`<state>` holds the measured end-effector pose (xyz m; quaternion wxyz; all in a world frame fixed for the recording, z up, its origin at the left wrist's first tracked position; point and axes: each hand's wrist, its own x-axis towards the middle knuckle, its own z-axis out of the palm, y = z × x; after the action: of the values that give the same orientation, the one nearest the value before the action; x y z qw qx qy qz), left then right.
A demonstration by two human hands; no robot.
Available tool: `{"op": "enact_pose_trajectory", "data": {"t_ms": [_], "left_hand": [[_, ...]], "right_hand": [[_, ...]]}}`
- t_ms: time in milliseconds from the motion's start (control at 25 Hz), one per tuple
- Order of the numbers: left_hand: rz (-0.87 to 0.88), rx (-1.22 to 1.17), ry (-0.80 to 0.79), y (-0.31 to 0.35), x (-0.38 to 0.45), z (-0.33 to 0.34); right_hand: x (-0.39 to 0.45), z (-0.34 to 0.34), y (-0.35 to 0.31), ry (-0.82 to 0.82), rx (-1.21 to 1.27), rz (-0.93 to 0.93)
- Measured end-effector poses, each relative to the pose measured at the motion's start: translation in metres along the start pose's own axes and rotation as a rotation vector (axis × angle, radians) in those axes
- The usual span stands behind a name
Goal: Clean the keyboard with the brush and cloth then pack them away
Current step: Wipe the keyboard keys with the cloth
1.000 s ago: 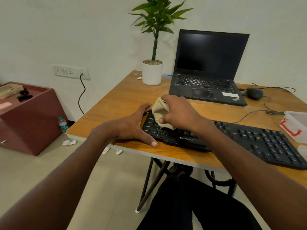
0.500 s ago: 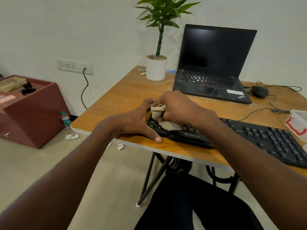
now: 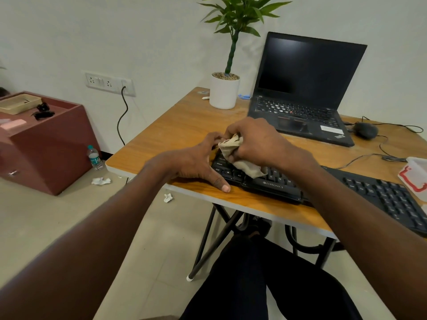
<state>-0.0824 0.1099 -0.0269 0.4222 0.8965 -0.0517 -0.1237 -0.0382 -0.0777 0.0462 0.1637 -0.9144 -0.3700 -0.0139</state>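
Note:
A black keyboard (image 3: 381, 195) lies along the front edge of the wooden table (image 3: 175, 132). My right hand (image 3: 258, 142) grips a bunched beige cloth (image 3: 242, 162) and presses it onto the keys at the keyboard's left end. My left hand (image 3: 196, 162) lies spread flat against that left end, thumb stretched along the front edge on the table, fingers straight. No brush is in sight.
An open black laptop (image 3: 305, 88) stands behind the keyboard, a white potted plant (image 3: 224, 91) to its left, a wired mouse (image 3: 366, 130) to its right. A white container with red marking (image 3: 416, 179) sits at the right edge. A maroon cabinet (image 3: 46, 144) stands on the floor left.
My right hand with the cloth has moved left and farther from me on the keys, up to the keyboard's left end. My left hand has stayed at the keyboard's end.

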Motion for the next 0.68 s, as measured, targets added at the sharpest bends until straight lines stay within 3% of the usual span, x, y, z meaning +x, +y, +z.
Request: {"op": "enact_pose_trajectory", "data": {"t_ms": [80,280,440,680], "left_hand": [[-0.014,0.017,-0.007,0.001,0.000,-0.001],[0.014,-0.043,-0.002,-0.005,0.003,0.000],[0.028,-0.074,0.007,-0.009,0.004,0.001],[0.013,0.008,-0.001,-0.003,0.004,0.000]], "right_hand": [[0.001,-0.001,0.000,-0.086,0.009,0.024],[-0.006,0.009,-0.005,0.146,0.240,0.051],[-0.016,0.027,-0.013,0.079,0.263,0.050],[-0.005,0.001,-0.005,-0.148,-0.077,0.133]]}}
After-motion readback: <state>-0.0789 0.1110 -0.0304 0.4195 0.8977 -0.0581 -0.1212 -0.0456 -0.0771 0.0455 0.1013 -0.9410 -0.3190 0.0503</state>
